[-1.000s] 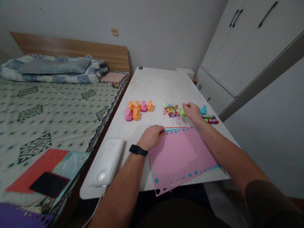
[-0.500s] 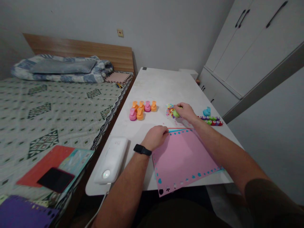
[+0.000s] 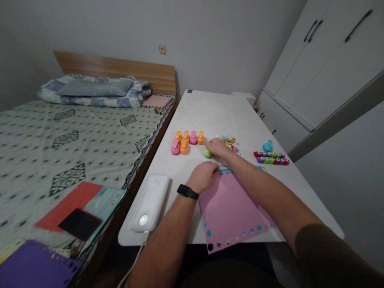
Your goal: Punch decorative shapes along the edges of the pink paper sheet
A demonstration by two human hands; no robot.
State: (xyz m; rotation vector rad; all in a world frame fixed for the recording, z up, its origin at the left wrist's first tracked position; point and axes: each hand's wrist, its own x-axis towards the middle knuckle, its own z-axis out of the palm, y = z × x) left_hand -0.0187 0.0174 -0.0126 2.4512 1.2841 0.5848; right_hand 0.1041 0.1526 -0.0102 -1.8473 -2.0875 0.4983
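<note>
My left hand (image 3: 205, 176) is closed at the top left corner of a pink sheet of paper (image 3: 235, 206), fingertips at its edge. Small shapes are cut along the sheet's borders, and blue and red sheets show from under it. My right hand (image 3: 216, 147) reaches across the sheet and is closed on a small green paper punch (image 3: 207, 153), low over the table; its fingers partly hide the punch. Just left of it stand several orange paper punches (image 3: 184, 148) and pink paper punches (image 3: 175, 148). Behind my right hand lies a pile of colourful paper cutouts (image 3: 230, 142).
On the white table (image 3: 210, 112), a white power bank (image 3: 151, 202) with a cable lies at left. A blue punch (image 3: 268, 145) and rows of colourful eyed toys (image 3: 271, 158) sit at right. The bed (image 3: 99, 136) holds a phone (image 3: 80, 224) and a purple sheet (image 3: 37, 264).
My right hand has carried the green punch leftward, from beside the cutouts to the orange punches. My left hand stays at the sheet's corner. The view has turned slightly left.
</note>
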